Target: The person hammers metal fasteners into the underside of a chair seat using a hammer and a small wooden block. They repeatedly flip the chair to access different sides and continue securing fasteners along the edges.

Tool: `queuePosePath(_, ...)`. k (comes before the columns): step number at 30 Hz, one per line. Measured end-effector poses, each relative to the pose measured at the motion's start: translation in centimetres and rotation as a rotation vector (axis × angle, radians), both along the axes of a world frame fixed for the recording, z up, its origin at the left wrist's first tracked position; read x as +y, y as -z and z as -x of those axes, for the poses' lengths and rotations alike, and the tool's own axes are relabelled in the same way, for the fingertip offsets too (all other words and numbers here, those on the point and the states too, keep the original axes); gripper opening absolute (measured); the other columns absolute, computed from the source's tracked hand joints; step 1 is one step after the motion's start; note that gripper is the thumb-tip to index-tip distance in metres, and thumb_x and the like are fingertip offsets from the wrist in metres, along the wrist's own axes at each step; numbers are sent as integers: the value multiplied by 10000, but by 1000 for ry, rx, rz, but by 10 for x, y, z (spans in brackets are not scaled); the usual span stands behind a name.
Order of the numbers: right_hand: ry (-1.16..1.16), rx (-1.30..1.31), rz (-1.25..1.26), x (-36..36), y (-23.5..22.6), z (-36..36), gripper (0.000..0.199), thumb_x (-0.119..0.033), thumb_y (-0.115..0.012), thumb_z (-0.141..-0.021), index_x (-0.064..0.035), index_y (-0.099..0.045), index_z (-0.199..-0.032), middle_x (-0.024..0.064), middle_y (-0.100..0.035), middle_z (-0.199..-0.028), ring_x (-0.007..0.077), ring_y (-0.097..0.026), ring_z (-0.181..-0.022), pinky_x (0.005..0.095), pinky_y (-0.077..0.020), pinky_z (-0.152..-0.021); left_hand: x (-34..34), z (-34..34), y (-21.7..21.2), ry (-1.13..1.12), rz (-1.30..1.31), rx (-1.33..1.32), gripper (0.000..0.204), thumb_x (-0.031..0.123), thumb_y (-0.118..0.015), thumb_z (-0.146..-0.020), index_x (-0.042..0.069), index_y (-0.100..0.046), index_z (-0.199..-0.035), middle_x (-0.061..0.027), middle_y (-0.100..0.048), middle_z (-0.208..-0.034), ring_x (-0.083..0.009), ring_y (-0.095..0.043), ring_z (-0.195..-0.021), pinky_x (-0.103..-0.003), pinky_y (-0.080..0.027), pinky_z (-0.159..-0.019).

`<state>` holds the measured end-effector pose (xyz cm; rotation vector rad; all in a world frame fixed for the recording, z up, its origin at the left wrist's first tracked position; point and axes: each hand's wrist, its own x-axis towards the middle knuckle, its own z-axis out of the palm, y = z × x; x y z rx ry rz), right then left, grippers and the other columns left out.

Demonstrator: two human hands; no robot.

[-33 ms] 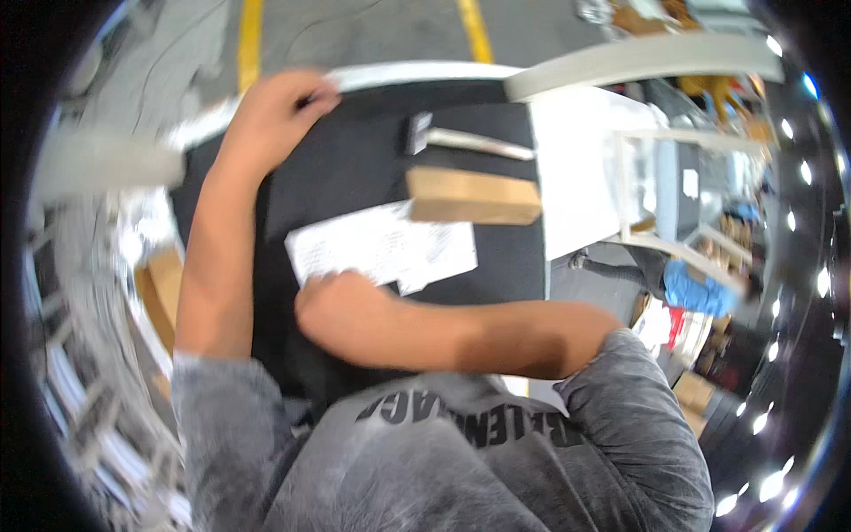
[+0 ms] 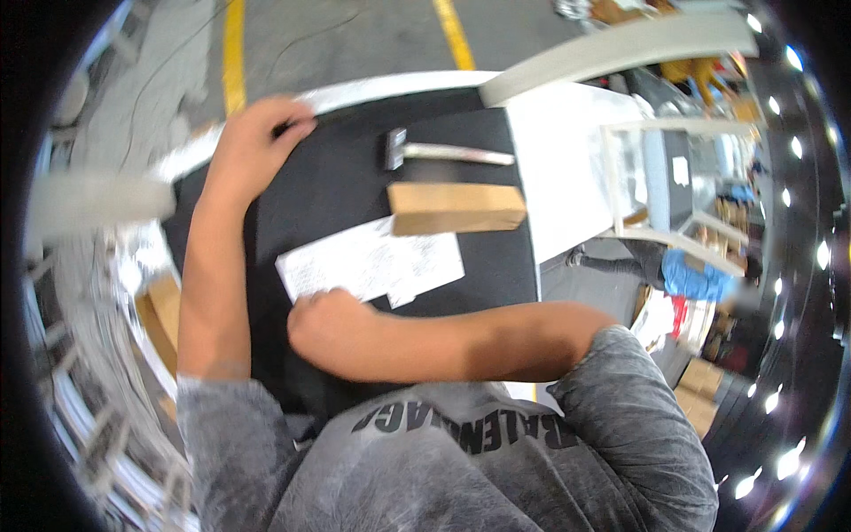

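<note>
Head view shows a printed paper sheet [image 2: 372, 264] near the black bench's [image 2: 337, 182] front edge, thin, floppy, best pinched at a corner. Right hand [image 2: 330, 330] presses it, fingers curled; left hand [image 2: 259, 135] grips the far-left corner. Beyond lie a wooden block [image 2: 455, 208] and hammer [image 2: 443, 152].

Black mat [image 2: 355, 186], tan wooden block [image 2: 456, 208]

A white printed sheet [image 2: 372, 264], rectangular and slightly skewed, is laid flat on the black tabletop [image 2: 337, 182]. A flat brown cardboard package [image 2: 456, 207] is placed just beyond it, overlapping its far corner. Brown cardboard boxes [image 2: 700, 383] are stacked on the floor at right.
</note>
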<state>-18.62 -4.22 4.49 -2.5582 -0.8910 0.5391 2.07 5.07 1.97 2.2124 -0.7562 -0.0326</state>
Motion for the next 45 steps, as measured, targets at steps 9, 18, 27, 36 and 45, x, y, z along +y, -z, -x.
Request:
queuePosePath(9,364,-187,-667,-81,-40,-64,148,-68,-727,-760,-59,-635,-876,85,-623,-868,285,-635,-759,388,-527,-662,-17,17,-28,-16,544,320,136,103,-662,-968,-13,-732,-957,-73,-734,-901,-133,-653,-781,-264,-499,-701)
queuePosePath(18,654,-310,-818,-122,-37,-113,119,-26,-742,-809,-32,-667,-902,90,-633,-821,222,-647,-700,313,-523,-600,-24,36,-37,254,688,1117,261,233,-668,-985,-22,-727,-993,-81,-724,-855,-118,-650,-673,-242,-488,-571)
queuePosePath(27,610,-264,-852,-131,-28,-112,118,2,-743,-799,-30,-665,-881,73,-615,-808,200,-619,-674,302,-509,-592,-28,34,-32,180,706,1265,189,174,-725,-946,-6,-724,-1002,-59,-718,-858,-94,-634,-643,-225,-465,-525)
queuePosePath(36,679,-66,-699,-153,-30,-121,101,-13,-703,-831,-9,-649,-917,82,-630,-858,175,-651,-715,275,-517,-651,-25,26,-31,-49,461,713,131,97,-746,-904,9,-738,-1001,-54,-720,-887,-114,-646,-693,-236,-495,-609)
queuePosePath(45,336,-166,-486,-138,-18,-137,139,-8,-693,-821,-14,-618,-937,132,-707,-1140,332,-699,-927,375,-574,-794,-7,-3,1,-80,75,220,220,83,-784,-863,13,-755,-1069,-131,-756,-1012,-236,-712,-898,-306,-536,-805)
